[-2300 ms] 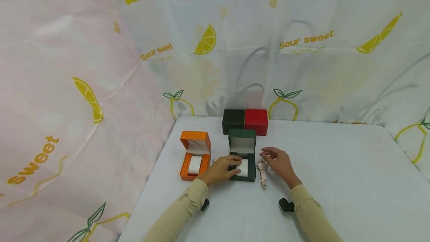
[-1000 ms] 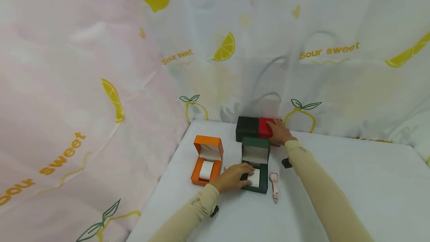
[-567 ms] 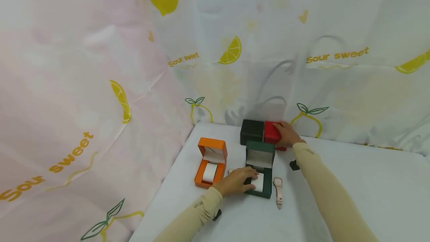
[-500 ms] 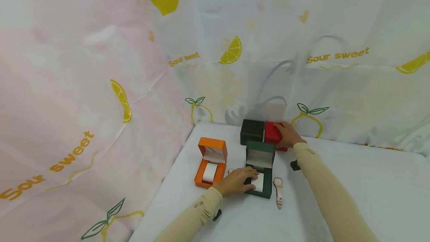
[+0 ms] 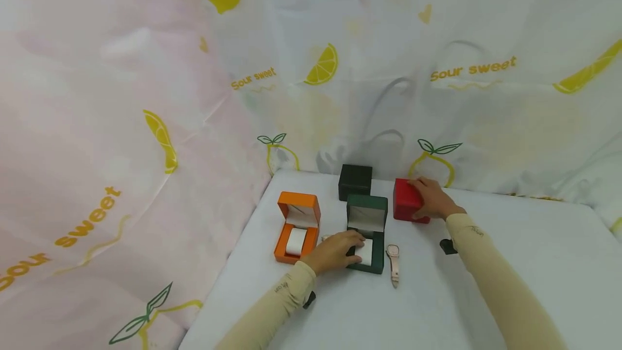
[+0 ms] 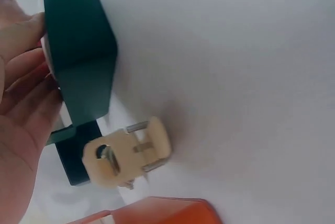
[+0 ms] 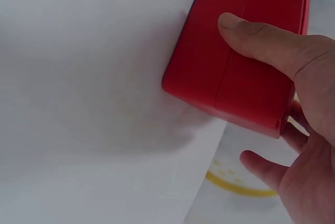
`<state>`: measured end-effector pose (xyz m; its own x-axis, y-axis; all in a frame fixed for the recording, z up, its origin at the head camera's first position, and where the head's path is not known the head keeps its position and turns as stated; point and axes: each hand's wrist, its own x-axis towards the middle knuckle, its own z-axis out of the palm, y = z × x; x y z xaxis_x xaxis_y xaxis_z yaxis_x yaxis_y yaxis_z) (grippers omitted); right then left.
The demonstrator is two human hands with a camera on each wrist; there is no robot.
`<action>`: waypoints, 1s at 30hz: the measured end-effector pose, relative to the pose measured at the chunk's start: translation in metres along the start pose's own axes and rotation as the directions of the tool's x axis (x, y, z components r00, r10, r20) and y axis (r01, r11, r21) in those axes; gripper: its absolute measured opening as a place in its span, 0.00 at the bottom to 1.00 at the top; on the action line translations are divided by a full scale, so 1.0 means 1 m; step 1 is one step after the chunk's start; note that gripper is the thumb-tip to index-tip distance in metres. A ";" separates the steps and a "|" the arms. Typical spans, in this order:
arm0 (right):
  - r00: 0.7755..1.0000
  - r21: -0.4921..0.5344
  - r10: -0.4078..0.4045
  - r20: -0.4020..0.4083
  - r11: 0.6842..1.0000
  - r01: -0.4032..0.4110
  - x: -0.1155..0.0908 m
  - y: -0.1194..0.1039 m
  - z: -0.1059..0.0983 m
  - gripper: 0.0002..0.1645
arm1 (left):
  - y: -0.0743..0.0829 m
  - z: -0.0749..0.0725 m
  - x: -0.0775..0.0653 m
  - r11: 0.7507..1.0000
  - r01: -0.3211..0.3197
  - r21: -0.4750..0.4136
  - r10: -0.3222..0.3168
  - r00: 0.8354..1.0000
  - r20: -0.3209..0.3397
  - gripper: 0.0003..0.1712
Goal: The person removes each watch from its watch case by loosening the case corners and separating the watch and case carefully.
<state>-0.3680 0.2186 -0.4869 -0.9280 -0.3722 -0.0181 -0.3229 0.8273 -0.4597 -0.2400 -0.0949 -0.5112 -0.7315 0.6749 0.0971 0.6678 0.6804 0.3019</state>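
Note:
My right hand (image 5: 432, 197) grips a closed red watch box (image 5: 405, 199) toward the back of the table. In the right wrist view the thumb presses its front face and the fingers reach round the far side. My left hand (image 5: 336, 253) lies over the left side of an open green watch box (image 5: 376, 263), fingertips at its white cushion (image 5: 364, 253). The left wrist view shows the green wall hiding part of those fingers. Right of the green box lies a watch with a pink strap (image 5: 393, 266). A beige-strapped watch (image 6: 128, 156) stands left of it, partly behind my left hand.
An open orange watch box (image 5: 286, 242) with a white cushion stands at the left. A closed black box (image 5: 355, 181) sits at the back, behind the green one. The white table (image 5: 359, 312) meets a lemon-printed cloth backdrop (image 5: 311, 118).
My right hand has gone from beside the pink watch to the red box, gripped it and moved it right, away from the black box. The left hand has stayed at the green box.

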 end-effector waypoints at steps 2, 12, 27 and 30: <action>1.000 -0.010 -0.008 -0.013 1.000 0.008 -0.008 0.003 -0.004 0.58 | 0.001 -0.003 0.001 0.999 -0.016 0.031 0.016 1.000 -0.021 0.20; 1.000 -0.012 -0.009 -0.024 1.000 0.009 -0.058 0.004 -0.002 0.58 | 0.021 0.001 0.017 0.973 -0.232 -0.014 0.224 0.950 -0.216 0.12; 0.992 -0.003 -0.092 -0.089 0.996 0.092 -0.116 -0.007 0.007 0.59 | 0.061 0.015 0.065 0.975 -0.121 -0.184 0.098 0.987 -0.131 0.36; 0.993 0.010 -0.081 -0.088 0.997 0.082 -0.119 -0.005 0.007 0.59 | 0.069 0.021 0.084 0.964 -0.051 -0.262 0.025 0.995 -0.101 0.45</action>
<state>-0.2546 0.2563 -0.4888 -0.9115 -0.3996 0.0977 -0.3964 0.7896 -0.4683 -0.2525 0.0148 -0.5024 -0.7248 0.6594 0.1996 0.6446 0.5468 0.5343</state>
